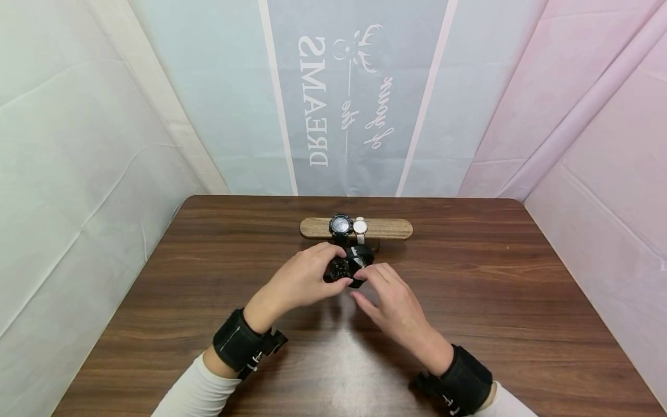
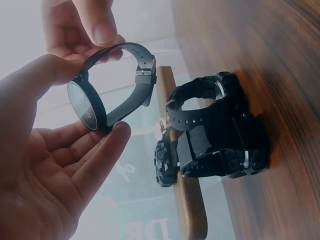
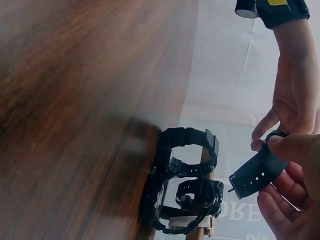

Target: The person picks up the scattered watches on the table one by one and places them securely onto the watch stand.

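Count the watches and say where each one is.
5: one round-faced watch held by the left hand and right hand; two dark watches on the table; one black watch and one white watch on the wooden stand. The hands could hide more.

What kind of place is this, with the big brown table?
Maybe a small indoor booth for filming, though I can't be sure. Pale sheets hang at the sides, a curtain printed with DREAMS hangs behind the brown table, and black cuffs carrying small devices sit on the person's wrists.
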`<move>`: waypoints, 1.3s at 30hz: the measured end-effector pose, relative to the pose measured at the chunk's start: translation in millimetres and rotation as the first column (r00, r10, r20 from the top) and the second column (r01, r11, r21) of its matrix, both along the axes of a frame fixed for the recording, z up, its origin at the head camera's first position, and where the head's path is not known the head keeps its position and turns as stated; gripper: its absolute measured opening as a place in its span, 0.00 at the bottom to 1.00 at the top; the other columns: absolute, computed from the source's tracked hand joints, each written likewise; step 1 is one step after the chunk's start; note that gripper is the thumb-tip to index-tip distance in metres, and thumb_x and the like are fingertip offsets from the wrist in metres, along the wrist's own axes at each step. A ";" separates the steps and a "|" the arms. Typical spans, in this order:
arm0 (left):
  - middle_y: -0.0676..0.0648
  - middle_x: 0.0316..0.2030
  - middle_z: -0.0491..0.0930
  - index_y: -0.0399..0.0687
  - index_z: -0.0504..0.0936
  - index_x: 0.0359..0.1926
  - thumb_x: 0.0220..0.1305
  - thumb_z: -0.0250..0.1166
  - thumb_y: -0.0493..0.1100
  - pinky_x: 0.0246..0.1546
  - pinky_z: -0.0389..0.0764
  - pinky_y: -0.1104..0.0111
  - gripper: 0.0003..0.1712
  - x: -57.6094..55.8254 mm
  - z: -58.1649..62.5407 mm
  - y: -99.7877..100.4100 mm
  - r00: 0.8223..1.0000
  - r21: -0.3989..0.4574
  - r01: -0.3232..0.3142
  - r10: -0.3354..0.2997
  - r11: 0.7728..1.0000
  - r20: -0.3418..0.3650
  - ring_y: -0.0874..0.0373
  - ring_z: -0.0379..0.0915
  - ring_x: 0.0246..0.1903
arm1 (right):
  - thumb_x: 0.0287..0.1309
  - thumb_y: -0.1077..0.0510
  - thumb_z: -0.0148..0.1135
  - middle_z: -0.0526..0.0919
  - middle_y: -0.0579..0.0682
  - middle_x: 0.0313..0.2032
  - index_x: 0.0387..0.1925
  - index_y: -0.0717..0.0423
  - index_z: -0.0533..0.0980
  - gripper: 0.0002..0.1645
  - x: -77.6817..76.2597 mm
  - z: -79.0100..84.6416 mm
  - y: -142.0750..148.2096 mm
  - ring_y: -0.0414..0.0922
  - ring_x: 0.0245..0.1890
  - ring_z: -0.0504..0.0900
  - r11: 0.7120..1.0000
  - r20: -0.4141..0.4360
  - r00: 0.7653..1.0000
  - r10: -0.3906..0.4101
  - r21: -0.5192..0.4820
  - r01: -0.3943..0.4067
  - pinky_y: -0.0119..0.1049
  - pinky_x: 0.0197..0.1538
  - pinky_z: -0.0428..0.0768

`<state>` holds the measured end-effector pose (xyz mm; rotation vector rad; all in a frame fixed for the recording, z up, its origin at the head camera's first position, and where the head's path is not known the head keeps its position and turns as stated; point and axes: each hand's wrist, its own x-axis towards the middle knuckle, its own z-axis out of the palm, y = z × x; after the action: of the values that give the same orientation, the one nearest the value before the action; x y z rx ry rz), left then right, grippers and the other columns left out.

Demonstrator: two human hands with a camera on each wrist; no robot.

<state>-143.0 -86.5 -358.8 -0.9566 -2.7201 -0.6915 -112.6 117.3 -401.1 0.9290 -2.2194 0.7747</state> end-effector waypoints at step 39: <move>0.50 0.47 0.74 0.48 0.68 0.53 0.47 0.67 0.45 0.42 0.77 0.68 0.30 0.1 1.0 6.7 0.997 0.149 0.071 -0.076 0.986 0.029 0.63 0.70 0.43 | 0.53 0.60 0.59 0.77 0.47 0.43 0.46 0.56 0.73 0.17 0.5 22.8 4.1 0.39 0.40 0.77 0.986 0.147 0.989 -0.034 -0.156 0.057 0.34 0.41 0.80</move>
<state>-142.9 -79.8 -357.8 -1.0221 -2.6303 -0.9170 -112.2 121.4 -378.3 0.7629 -2.2533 1.0107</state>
